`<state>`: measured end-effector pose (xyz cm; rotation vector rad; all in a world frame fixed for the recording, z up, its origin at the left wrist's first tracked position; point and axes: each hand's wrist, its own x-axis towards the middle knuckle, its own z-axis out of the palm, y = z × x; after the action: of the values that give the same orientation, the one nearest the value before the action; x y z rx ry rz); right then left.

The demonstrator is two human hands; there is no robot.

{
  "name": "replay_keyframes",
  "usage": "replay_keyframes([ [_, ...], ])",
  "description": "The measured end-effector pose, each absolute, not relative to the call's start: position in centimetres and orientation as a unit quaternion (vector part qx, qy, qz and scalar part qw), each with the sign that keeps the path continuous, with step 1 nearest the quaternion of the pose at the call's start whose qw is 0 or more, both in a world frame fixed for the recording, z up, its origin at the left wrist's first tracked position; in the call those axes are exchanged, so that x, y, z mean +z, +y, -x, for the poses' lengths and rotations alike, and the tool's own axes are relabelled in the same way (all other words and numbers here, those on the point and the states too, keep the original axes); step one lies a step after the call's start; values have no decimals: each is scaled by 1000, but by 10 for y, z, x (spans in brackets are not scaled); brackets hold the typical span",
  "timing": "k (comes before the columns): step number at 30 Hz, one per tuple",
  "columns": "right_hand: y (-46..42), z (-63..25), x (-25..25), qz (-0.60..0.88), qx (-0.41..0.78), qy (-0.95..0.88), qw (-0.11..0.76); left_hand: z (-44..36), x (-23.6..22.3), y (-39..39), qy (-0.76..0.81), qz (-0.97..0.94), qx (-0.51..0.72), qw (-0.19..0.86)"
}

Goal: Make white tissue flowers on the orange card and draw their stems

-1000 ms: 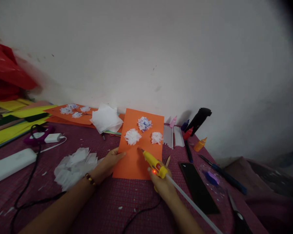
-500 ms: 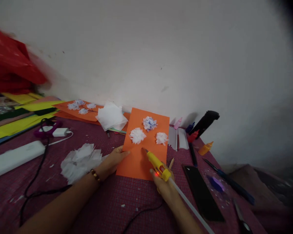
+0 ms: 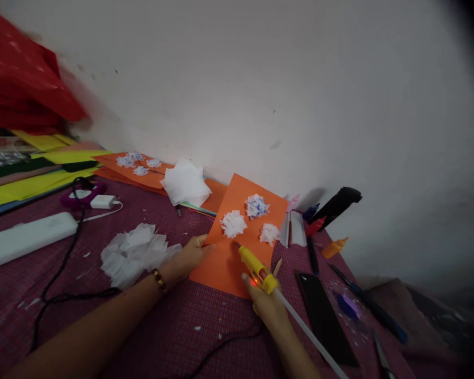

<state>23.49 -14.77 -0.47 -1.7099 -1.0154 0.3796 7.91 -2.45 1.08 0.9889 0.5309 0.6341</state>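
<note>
My left hand (image 3: 195, 254) grips the left edge of an orange sheet (image 3: 217, 268), thumb on its face. Three crumpled-tissue flowers are on the sheet: a white one (image 3: 233, 224) at left, a blue-tipped one (image 3: 257, 206) at top and a smaller white one (image 3: 269, 233) at right. In my right hand (image 3: 266, 305) is a yellow hot glue gun (image 3: 256, 268) with a red light lit and a long clear glue stick (image 3: 308, 334) out of its back. Its nozzle points at the sheet below the left flower; whether it touches, I cannot tell.
Loose white tissue pieces (image 3: 136, 252) lie left of my hand. Behind are a stack of tissue squares (image 3: 186, 182) and another orange sheet with flowers (image 3: 158, 178). A white power strip (image 3: 27, 239) with cords is at left. A black phone (image 3: 326, 318) and paint bottles (image 3: 334, 247) stand right.
The orange sheet has turned clockwise, its top leaning to the right, with my left hand still on its edge. The glue gun stays over the sheet. The whole view has shifted slightly.
</note>
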Motion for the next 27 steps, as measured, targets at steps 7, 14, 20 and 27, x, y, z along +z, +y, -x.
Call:
replay_keyframes([
  [7, -153, -232, 9, 732, 177, -421, 506, -77, 13, -24, 234, -448, 295, 811],
  [14, -155, -228, 14, 763, 201, -382, 482, -78, 7, -21, 234, -458, 293, 806],
  [20, -151, -227, 12, 784, 202, -336, 480, -78, 7, -22, 228, -457, 291, 809],
  [27, -151, -226, 16, 809, 198, -321, 452, -76, 11, -23, 218, -461, 284, 812],
])
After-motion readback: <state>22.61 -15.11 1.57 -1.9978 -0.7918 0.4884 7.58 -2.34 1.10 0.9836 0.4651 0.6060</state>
